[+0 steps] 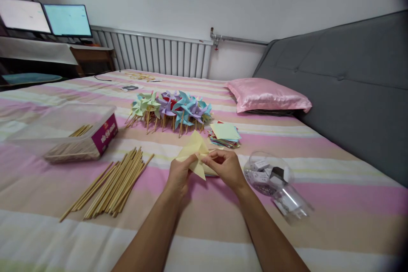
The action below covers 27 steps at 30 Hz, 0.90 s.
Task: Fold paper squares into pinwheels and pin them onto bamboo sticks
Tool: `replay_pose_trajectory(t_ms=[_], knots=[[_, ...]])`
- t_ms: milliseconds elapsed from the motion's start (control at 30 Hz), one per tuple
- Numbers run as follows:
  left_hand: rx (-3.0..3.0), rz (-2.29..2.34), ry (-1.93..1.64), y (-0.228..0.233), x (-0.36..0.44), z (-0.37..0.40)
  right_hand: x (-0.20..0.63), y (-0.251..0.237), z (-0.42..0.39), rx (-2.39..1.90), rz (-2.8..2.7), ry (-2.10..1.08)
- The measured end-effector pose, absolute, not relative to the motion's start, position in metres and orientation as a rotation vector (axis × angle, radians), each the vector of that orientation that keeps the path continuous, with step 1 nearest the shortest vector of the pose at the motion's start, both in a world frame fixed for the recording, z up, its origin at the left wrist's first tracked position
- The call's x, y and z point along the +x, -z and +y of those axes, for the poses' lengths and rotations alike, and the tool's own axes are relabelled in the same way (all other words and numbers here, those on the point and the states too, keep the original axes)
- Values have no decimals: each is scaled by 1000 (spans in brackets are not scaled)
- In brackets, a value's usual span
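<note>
Between my hands is a yellow paper pinwheel [195, 146], its corners folded toward the middle. My left hand [180, 175] grips its left side, with the thumb pressed near the centre. My right hand [227, 167] pinches the paper at the centre from the right; whether a small pin is between those fingertips I cannot tell. Partly hidden under the right hand lies a small stack of paper. Just beyond my hands sits a pile of coloured paper squares [225, 131], a pale yellow one on top. No stick shows on this pinwheel.
Wooden sticks [119, 185] lie in a loose bundle at left, near a clear plastic box [105, 134] holding more sticks. Finished pinwheels [172, 108] cluster behind. A clear round container [267, 172] and a clear plastic cup [291, 204] stand at right. A pink pillow [269, 94] lies farther back.
</note>
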<state>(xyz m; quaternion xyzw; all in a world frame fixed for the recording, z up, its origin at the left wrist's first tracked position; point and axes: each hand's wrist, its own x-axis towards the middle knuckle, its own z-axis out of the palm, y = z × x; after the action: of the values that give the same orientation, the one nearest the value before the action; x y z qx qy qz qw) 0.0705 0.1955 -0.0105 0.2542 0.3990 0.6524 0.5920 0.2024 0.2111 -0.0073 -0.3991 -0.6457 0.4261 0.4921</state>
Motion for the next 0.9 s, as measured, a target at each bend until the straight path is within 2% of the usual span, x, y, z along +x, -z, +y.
replay_pose_trajectory(t_ms=[433, 900], knots=[[687, 1056, -1522, 18, 70, 199, 197, 11, 211, -1086, -1468, -885], [725, 1050, -1506, 21, 71, 200, 197, 11, 211, -1120, -1412, -911]])
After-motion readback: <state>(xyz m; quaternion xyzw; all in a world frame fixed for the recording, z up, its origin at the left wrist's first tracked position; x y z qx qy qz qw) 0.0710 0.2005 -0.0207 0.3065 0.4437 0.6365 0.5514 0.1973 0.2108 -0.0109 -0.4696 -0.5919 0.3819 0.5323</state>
